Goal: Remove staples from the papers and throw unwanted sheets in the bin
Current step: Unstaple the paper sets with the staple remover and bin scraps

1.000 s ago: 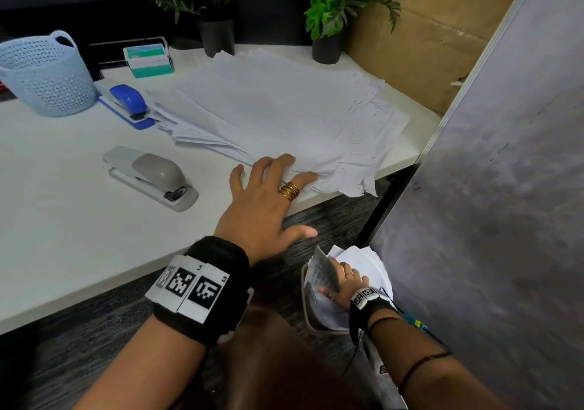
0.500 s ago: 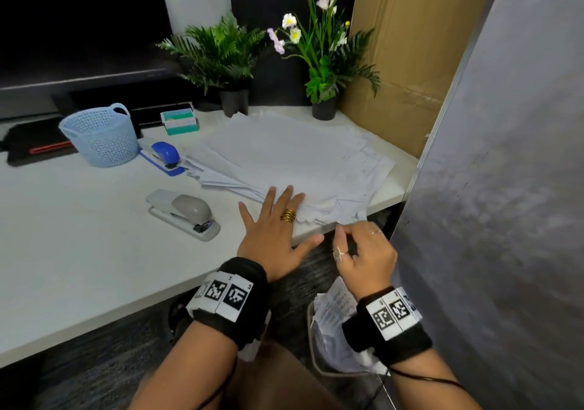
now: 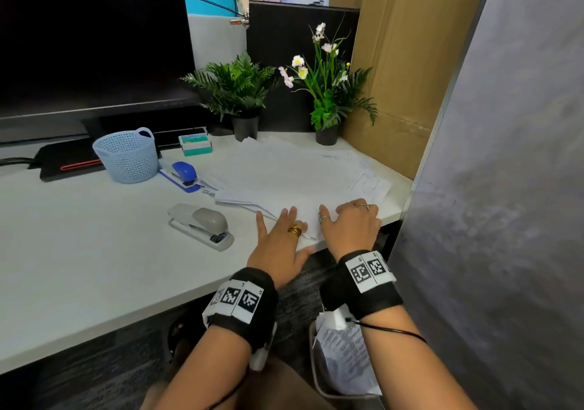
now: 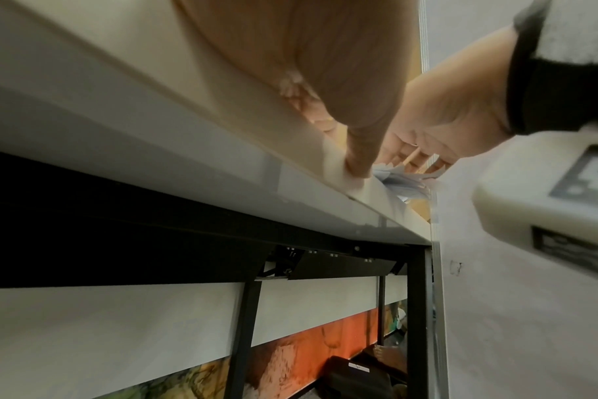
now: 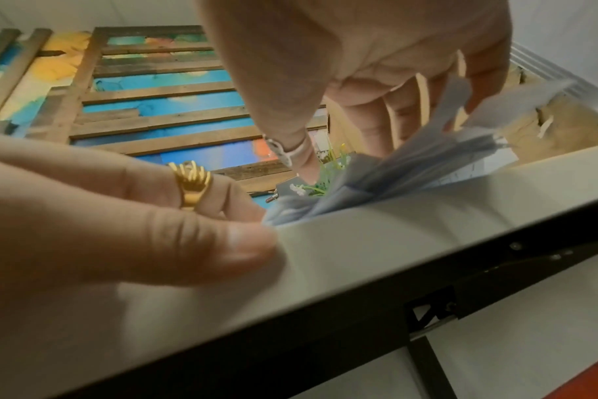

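the white desk [image 3: 79,251] carries a wide, loose stack of papers [image 3: 294,172] spread toward its right end. under the desk edge by the person's knees stands the bin [image 3: 316,368], with printed sheets already in it. left of the stack lie a grey stapler [image 3: 202,224] and a blue stapler [image 3: 183,172]. the left hand [image 3: 281,242] lies flat, fingers straight, pressing the stack's near edge. the right hand [image 3: 350,224] curls its fingers [image 5: 400,102] into the sheets at the near corner, lifting them.

Even indoor light, wide-angle bending at edges, both wrist views blurred close up
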Tool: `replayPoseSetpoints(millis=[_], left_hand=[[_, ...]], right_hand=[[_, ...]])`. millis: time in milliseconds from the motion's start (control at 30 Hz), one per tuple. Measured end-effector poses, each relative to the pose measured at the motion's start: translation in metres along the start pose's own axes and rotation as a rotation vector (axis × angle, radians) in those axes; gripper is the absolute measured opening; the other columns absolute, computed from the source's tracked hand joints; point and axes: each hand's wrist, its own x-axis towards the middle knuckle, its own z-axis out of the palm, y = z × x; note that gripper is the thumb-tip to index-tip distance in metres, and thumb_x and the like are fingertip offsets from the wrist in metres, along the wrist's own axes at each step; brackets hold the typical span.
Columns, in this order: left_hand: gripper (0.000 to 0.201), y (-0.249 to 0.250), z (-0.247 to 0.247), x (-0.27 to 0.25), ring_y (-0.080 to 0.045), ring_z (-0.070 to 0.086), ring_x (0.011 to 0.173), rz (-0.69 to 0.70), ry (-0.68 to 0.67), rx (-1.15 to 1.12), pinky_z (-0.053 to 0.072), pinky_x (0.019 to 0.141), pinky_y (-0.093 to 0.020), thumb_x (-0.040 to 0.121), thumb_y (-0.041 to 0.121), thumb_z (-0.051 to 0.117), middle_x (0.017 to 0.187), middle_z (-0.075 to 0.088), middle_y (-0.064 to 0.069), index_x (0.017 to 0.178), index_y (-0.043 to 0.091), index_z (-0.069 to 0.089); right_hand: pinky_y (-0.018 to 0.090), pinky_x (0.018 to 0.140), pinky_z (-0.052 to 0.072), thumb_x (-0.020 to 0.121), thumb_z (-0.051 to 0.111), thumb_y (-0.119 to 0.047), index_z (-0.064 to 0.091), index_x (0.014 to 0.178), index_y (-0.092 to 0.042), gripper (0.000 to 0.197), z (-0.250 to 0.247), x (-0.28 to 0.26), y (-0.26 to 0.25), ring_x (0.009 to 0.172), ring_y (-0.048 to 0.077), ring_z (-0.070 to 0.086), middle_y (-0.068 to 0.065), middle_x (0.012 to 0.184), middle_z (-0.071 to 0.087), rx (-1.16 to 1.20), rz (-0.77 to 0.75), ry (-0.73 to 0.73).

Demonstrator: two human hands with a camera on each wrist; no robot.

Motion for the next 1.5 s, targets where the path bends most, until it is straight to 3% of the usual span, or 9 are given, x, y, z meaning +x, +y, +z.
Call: replayPoseSetpoints(millis=[200,400,533,600,767,900,1033,1200,1500], left_hand=[[0.051,-0.005,0.000,-0.001,-0.013,0.022,0.139,-0.011,0.054,-0.157,-0.015,0.114,-0.045,0.095,0.043,0.045,0.150,0.031,0.002,0.141,0.025,0.033],[0.043,-0.002,-0.004,-0.004,-0.015,0.027,0.133,0.004,0.033,-0.125,-0.008,0.115,-0.048,0.101,0.036,0.031,0.144,0.039,0.005,0.143,0.027,0.033],[0.043,-0.002,-0.003,-0.006,-0.015,0.029,0.132,0.025,0.052,-0.146,-0.009,0.115,-0.048,0.103,0.034,0.021,0.143,0.039,0.004,0.143,0.026,0.035],[0.042,-0.003,-0.001,-0.008,-0.013,0.030,0.132,0.054,0.107,-0.224,-0.013,0.115,-0.043,0.102,0.035,0.024,0.140,0.040,0.005,0.139,0.025,0.042],[0.046,-0.002,-0.002,-0.013,-0.013,0.026,0.134,0.139,0.214,-0.232,-0.011,0.114,-0.041,0.095,0.038,0.026,0.142,0.037,0.003,0.132,0.026,0.051],[0.042,-0.001,-0.021,-0.017,-0.015,0.027,0.129,0.213,0.398,-0.135,0.010,0.114,-0.054,0.092,0.032,0.032,0.141,0.042,-0.003,0.125,0.026,0.057],[0.040,0.004,-0.068,-0.033,-0.020,0.033,0.128,0.227,0.626,-0.146,0.012,0.115,-0.046,0.088,0.018,0.037,0.139,0.039,-0.002,0.123,0.025,0.055],[0.034,0.004,-0.135,-0.077,-0.026,0.038,0.123,0.178,0.827,0.022,0.031,0.103,-0.054,0.087,0.011,0.050,0.132,0.048,-0.011,0.119,0.019,0.060],[0.029,-0.020,-0.186,-0.166,-0.029,0.039,0.123,-0.004,0.759,0.274,0.028,0.105,-0.046,0.094,0.025,0.046,0.135,0.046,-0.010,0.118,0.020,0.060]], right_hand=[[0.039,0.093,0.032,0.089,0.045,-0.053,0.066,0.106,-0.008,0.053,-0.002,0.006,-0.006,0.115,0.030,0.037,0.011,0.119,0.047,-0.070,0.142,-0.090],[0.040,0.097,0.028,0.090,0.056,-0.042,0.070,0.089,-0.014,0.032,-0.008,0.012,0.001,0.118,0.031,0.034,0.009,0.121,0.045,0.149,0.204,-0.124],[0.030,0.079,0.038,0.094,0.054,-0.021,0.055,0.088,-0.009,0.013,-0.007,0.005,0.001,0.093,0.028,0.052,0.008,0.089,0.055,0.479,0.061,-0.052],[0.029,0.073,0.041,0.096,0.049,-0.013,0.049,0.097,-0.006,0.008,-0.011,0.001,0.000,0.080,0.025,0.052,0.009,0.082,0.056,0.607,0.064,-0.021],[0.032,0.085,0.043,0.097,0.044,-0.013,0.048,0.128,-0.008,0.031,-0.020,0.002,0.000,0.101,0.034,0.058,0.018,0.105,0.065,0.628,0.053,0.084],[0.017,0.077,0.039,0.097,0.043,-0.006,0.055,0.124,-0.010,0.029,-0.042,-0.001,-0.007,0.093,0.022,0.058,0.011,0.103,0.062,0.858,-0.098,0.276],[0.014,0.077,0.047,0.098,0.043,-0.004,0.054,0.111,-0.026,0.028,-0.074,-0.015,-0.035,0.088,-0.002,0.061,-0.008,0.097,0.063,1.277,-0.216,0.311],[0.022,0.089,0.049,0.097,0.042,-0.003,0.054,0.108,-0.028,0.030,-0.100,-0.039,-0.079,0.104,0.002,0.061,-0.019,0.101,0.068,1.677,-0.320,0.088],[0.030,0.084,0.054,0.091,0.046,-0.015,0.057,0.111,-0.024,0.025,-0.080,-0.098,-0.139,0.098,0.015,0.065,-0.002,0.105,0.070,1.814,-0.362,-0.751]])
